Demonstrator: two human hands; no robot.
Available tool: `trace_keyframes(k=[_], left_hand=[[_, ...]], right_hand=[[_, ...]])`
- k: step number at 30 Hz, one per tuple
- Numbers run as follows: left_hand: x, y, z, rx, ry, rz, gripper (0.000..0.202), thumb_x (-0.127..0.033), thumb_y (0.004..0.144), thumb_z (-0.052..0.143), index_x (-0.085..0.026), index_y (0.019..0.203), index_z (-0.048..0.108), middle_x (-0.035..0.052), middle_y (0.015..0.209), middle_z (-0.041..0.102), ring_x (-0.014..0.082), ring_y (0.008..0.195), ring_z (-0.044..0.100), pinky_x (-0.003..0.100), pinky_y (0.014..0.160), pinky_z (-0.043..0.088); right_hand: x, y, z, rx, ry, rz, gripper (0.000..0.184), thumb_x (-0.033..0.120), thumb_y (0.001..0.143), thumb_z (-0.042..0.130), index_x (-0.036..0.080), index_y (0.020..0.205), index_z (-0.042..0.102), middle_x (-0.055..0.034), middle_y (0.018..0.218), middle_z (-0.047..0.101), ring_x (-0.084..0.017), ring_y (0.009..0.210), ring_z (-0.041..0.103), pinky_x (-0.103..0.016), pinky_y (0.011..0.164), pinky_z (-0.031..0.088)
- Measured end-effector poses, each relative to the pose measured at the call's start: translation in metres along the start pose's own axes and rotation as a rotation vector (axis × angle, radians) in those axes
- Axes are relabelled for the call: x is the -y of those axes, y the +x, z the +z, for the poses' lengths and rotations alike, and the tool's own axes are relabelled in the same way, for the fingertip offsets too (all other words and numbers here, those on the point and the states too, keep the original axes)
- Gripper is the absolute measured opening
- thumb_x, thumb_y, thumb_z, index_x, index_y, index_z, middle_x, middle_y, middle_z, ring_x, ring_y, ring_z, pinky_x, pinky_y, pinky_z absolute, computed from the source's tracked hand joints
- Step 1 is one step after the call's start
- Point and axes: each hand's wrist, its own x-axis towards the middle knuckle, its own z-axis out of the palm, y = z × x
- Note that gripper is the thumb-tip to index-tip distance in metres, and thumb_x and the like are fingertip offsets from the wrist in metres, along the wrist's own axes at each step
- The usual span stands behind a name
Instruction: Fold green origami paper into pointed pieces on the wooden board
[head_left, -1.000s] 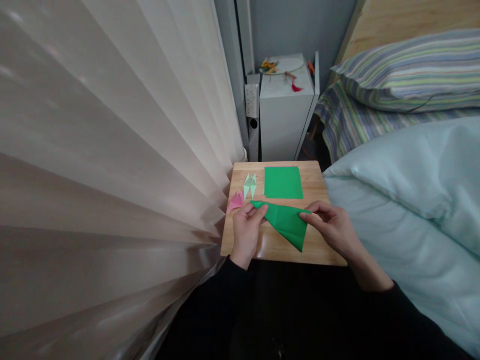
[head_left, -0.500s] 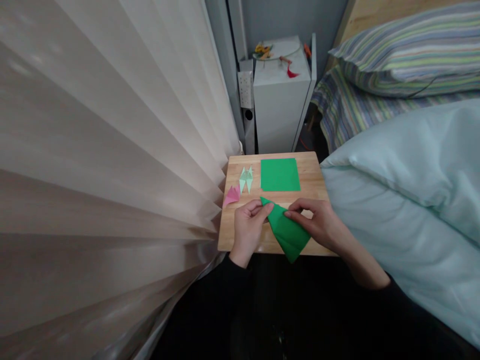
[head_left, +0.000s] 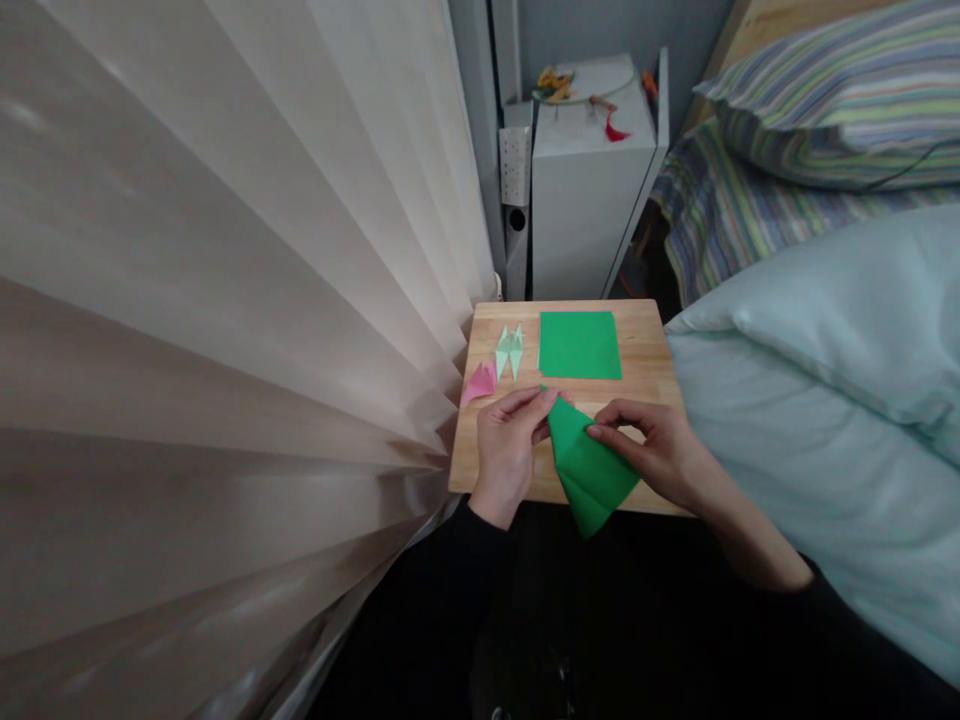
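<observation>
A folded sheet of green origami paper point(head_left: 592, 470) hangs between my hands over the front of a small wooden table point(head_left: 645, 350), one corner pointing down past the edge. My left hand point(head_left: 510, 445) pinches its upper left corner between thumb and fingers. On the upper right edge, my right hand point(head_left: 656, 445) grips the paper with thumb and forefinger. Behind them lies a stack of green square paper point(head_left: 580, 345). To its left are a pale green folded paper piece point(head_left: 509, 352) and a pink folded paper piece point(head_left: 481, 383).
A pleated curtain point(head_left: 300, 300) runs close along the table's left side. On the right is a bed with a light blue quilt point(head_left: 825, 370) and a striped pillow point(head_left: 840, 100). Beyond the table stands a white cabinet point(head_left: 585, 220) with small ornaments on top.
The view has shifted, so the whole scene sits a little further right. Both hands keep hold of the green paper, which has tilted slightly.
</observation>
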Motion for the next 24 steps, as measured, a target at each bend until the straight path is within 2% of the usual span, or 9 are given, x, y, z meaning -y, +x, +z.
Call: trace_keyframes(k=[10,18,24], left_hand=[[0.019,-0.002,0.002,0.056,0.141,0.081,0.021,-0.035,0.066,0.094,-0.019,0.075,0.084,0.0061,0.076,0.080,0.0178,0.077,0.076,0.030,0.079,0.059],[0.013,-0.002,0.001,0.061,0.099,0.044,0.021,-0.037,0.069,0.092,-0.019,0.075,0.083,0.0064,0.078,0.080,0.0167,0.073,0.075,0.031,0.076,0.060],[0.010,-0.003,0.000,0.013,0.082,0.029,0.022,-0.034,0.066,0.094,-0.017,0.073,0.081,0.0049,0.075,0.078,0.0143,0.071,0.072,0.027,0.073,0.059]], right_hand=[[-0.004,0.001,0.007,-0.002,-0.009,0.008,0.020,0.039,0.093,0.068,0.021,0.087,0.075,-0.0032,0.087,0.078,-0.022,0.085,0.071,-0.034,0.082,0.051],[-0.001,0.001,0.007,0.004,0.006,-0.006,0.019,0.037,0.093,0.069,0.021,0.085,0.075,-0.0015,0.082,0.076,-0.021,0.080,0.070,-0.034,0.079,0.051],[-0.001,0.000,0.008,0.032,0.011,0.007,0.018,0.036,0.092,0.069,0.021,0.085,0.075,-0.0015,0.082,0.077,-0.021,0.080,0.069,-0.034,0.079,0.051]])
